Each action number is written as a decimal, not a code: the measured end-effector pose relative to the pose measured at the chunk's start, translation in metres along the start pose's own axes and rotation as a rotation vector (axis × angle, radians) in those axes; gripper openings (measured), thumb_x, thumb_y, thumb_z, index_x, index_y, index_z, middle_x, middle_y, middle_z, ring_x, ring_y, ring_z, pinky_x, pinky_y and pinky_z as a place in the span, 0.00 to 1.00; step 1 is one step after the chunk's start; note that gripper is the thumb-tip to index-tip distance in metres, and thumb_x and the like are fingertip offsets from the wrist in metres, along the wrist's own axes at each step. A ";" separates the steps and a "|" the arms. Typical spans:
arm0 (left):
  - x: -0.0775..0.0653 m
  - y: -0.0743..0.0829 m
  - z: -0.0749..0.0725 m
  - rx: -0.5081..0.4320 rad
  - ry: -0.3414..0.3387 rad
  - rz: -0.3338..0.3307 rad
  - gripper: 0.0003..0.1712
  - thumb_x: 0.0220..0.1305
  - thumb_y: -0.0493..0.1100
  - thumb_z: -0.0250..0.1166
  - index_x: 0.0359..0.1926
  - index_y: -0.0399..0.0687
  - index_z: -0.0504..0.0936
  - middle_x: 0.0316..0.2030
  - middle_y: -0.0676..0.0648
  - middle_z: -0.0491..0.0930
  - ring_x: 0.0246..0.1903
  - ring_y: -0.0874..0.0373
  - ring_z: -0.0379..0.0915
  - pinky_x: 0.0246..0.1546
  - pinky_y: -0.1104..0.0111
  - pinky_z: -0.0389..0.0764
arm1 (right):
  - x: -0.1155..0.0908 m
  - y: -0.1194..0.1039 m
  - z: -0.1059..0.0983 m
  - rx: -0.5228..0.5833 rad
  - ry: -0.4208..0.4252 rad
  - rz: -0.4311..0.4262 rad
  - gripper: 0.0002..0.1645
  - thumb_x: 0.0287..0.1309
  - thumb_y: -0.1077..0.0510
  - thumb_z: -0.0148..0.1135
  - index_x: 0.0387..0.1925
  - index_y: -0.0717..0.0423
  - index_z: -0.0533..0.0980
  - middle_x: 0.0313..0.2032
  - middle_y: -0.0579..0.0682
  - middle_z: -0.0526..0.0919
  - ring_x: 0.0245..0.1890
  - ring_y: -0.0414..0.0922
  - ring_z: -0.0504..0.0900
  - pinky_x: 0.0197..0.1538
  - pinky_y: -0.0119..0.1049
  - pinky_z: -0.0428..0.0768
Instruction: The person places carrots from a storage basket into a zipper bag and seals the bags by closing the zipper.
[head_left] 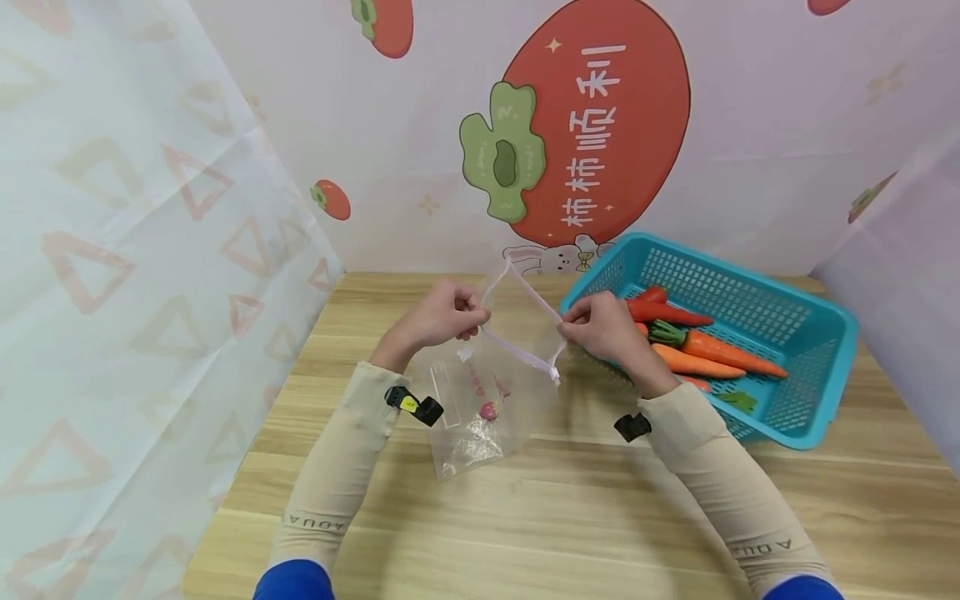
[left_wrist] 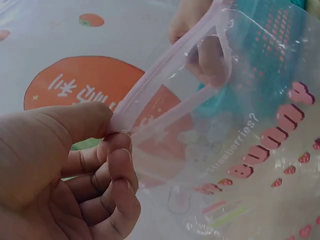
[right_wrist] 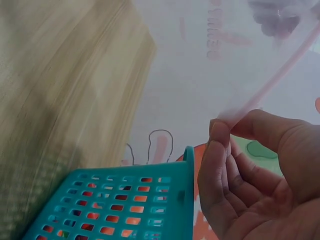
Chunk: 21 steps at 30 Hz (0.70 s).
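Note:
A clear zip bag point(head_left: 480, 417) with a pink rim and printed strawberries hangs above the table, its mouth spread into a diamond shape. My left hand point(head_left: 444, 315) pinches the rim on one side between thumb and forefinger; in the left wrist view that hand point(left_wrist: 75, 165) has its other fingers curled below. On the opposite side my right hand point(head_left: 603, 327) pinches the rim, as the right wrist view also shows with the hand point(right_wrist: 255, 175). Through the film of the bag point(left_wrist: 260, 145), "Bunny" lettering is readable. Nothing is visible inside the bag.
Right of the bag stands a turquoise plastic basket point(head_left: 836, 367), close to my right hand. In it lie several carrots point(head_left: 731, 352) and red peppers point(head_left: 675, 314). The wooden table point(head_left: 525, 533) meets a printed backdrop point(head_left: 420, 150) behind and a patterned sheet point(head_left: 150, 275) at left.

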<state>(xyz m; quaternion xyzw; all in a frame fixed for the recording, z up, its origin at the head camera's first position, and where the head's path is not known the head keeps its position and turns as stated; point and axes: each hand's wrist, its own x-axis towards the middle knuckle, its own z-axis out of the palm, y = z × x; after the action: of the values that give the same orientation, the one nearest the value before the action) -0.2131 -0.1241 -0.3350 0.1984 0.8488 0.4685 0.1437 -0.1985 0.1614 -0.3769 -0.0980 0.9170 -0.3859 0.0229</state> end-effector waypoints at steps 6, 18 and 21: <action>-0.006 -0.013 -0.016 -0.010 0.029 -0.001 0.13 0.75 0.39 0.62 0.31 0.36 0.78 0.22 0.51 0.77 0.24 0.60 0.73 0.29 0.70 0.77 | -0.003 0.000 -0.002 -0.032 0.028 0.046 0.10 0.65 0.57 0.69 0.38 0.60 0.89 0.34 0.56 0.90 0.36 0.49 0.83 0.36 0.34 0.79; -0.018 -0.036 -0.034 0.044 0.043 0.036 0.15 0.77 0.41 0.61 0.30 0.40 0.79 0.23 0.44 0.78 0.23 0.59 0.71 0.25 0.71 0.71 | -0.008 0.004 -0.010 -0.042 0.052 0.092 0.13 0.66 0.52 0.71 0.34 0.58 0.90 0.31 0.56 0.91 0.32 0.50 0.82 0.31 0.36 0.79; -0.019 -0.039 -0.036 0.058 0.061 0.030 0.14 0.76 0.40 0.61 0.29 0.42 0.80 0.22 0.46 0.78 0.22 0.58 0.71 0.25 0.71 0.71 | -0.010 0.005 -0.013 -0.056 0.043 0.107 0.15 0.66 0.50 0.71 0.34 0.57 0.90 0.30 0.55 0.90 0.31 0.49 0.82 0.30 0.37 0.78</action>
<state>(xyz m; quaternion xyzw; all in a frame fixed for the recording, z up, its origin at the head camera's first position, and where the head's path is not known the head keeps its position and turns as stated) -0.2191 -0.1782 -0.3484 0.2008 0.8630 0.4516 0.1047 -0.1914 0.1758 -0.3716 -0.0412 0.9317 -0.3602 0.0210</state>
